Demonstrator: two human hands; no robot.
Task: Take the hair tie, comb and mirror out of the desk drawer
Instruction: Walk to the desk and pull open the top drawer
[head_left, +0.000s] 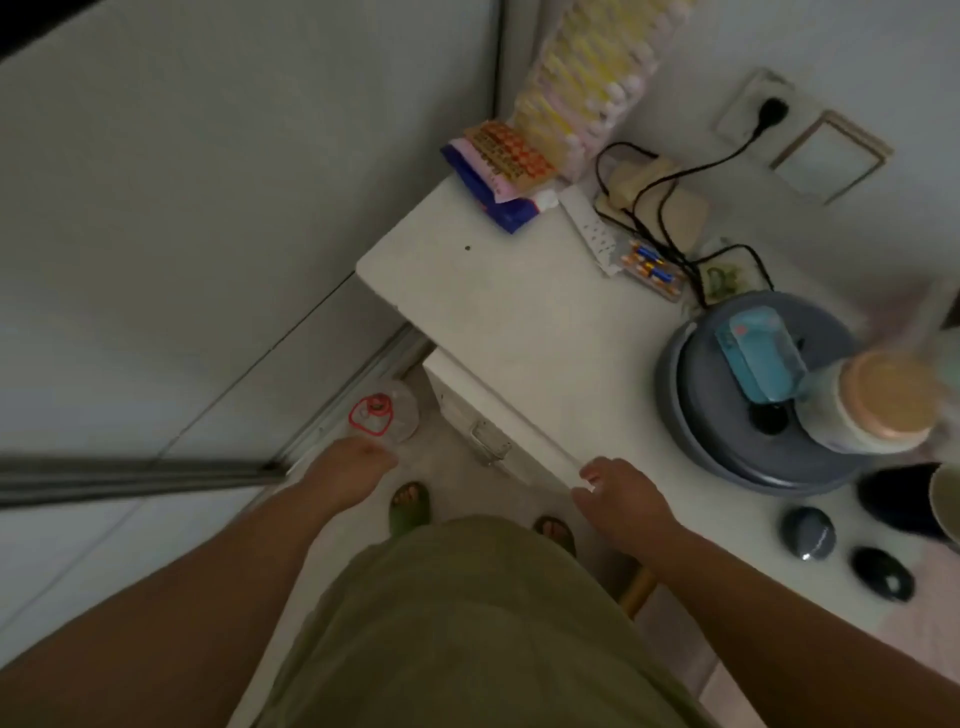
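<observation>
At the lower left of the frame, the left hand (353, 462) hangs over the floor with its fingers curled loosely inward and nothing in them; how far they are closed I cannot tell, as they point away from the camera. Just above it stands a clear plastic bottle (392, 413) with a red ring handle on top, on the floor beside the sliding-door track.

In the centre, the white desk (498, 312) runs diagonally from upper left to lower right. Under its front edge sits the desk drawer (485, 431), shut, with a metal handle on its face. The hair tie, comb and mirror are not visible. Below, two feet in green slippers (410, 509) stand on the floor.

Right of centre, the right hand (618, 499) rests at the desk's front edge, fingers narrowly spread and bent over the edge, gripping no object.

On the desk toward the upper middle lies a blue and pink packet (498, 171). Further right are a white power strip (589, 228) with black cables, a grey round appliance (727, 415), and a black computer mouse (883, 574) at the lower right.
</observation>
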